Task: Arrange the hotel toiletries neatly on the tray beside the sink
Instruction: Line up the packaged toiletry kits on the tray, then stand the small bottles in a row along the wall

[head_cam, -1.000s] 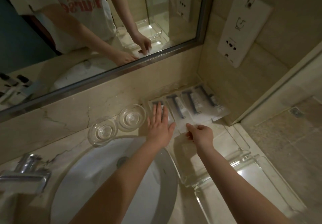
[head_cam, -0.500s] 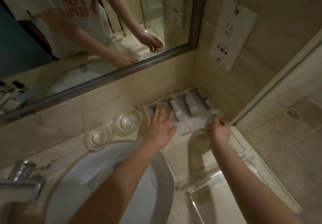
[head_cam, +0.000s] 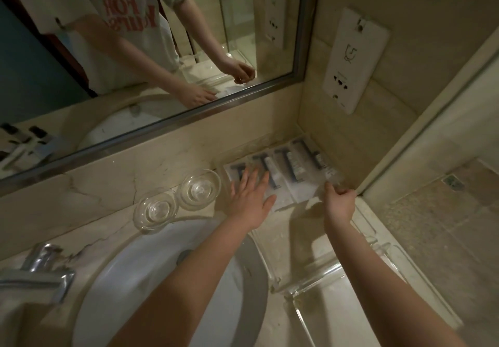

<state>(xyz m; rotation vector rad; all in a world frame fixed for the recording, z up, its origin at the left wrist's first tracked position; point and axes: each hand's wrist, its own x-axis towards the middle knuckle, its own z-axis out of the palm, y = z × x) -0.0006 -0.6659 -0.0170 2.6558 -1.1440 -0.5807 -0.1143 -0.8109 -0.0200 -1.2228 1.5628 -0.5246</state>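
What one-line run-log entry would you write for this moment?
left hand: flat on left packets | right hand: pinches rightmost packet at near edge | packets: side by side, far end of clear tray

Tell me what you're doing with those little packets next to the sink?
A person is tidying four toiletry packets lined up in the corner beside the sink. The left hand lies flat on the leftmost ones and holds them down. The right hand pinches the near corner of the rightmost packet, likely to straighten it.
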